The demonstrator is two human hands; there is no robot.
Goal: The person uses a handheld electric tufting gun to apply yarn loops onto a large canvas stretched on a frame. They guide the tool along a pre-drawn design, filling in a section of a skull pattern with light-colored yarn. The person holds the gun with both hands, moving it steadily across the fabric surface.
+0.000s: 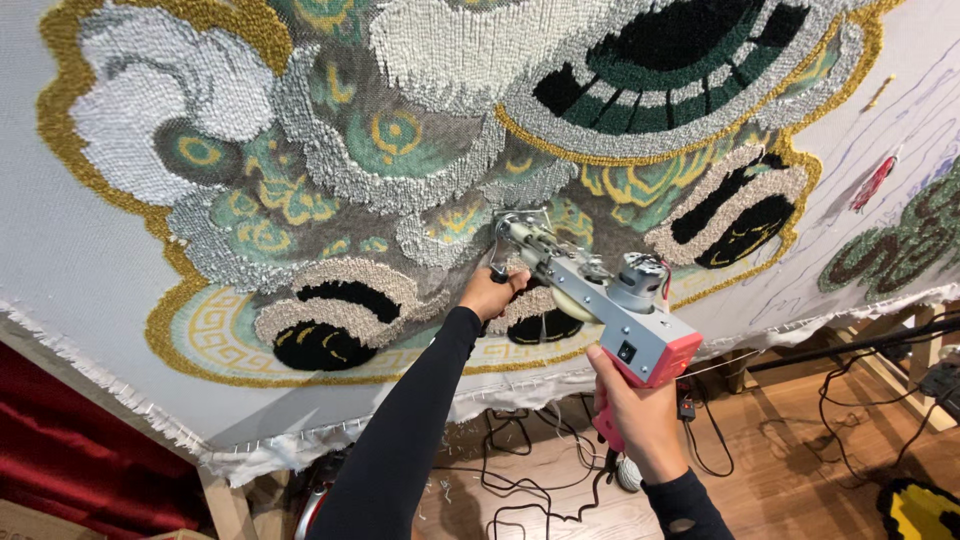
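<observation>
A tufting gun (590, 295) was held at centre frame against the tufted cloth (330, 150). Its front handle was gripped by the left hand (490, 292), its pink rear grip by the right hand (635, 415). Tufting was apparently in progress; steady pressure would be called for next.

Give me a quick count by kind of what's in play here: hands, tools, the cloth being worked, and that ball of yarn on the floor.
Hands: 2, the left hand on the front handle and the right hand on the pink rear grip
Tufting gun: 1
Stretched tufting cloth: 1
Ball of yarn: 1
Total: 5
</observation>
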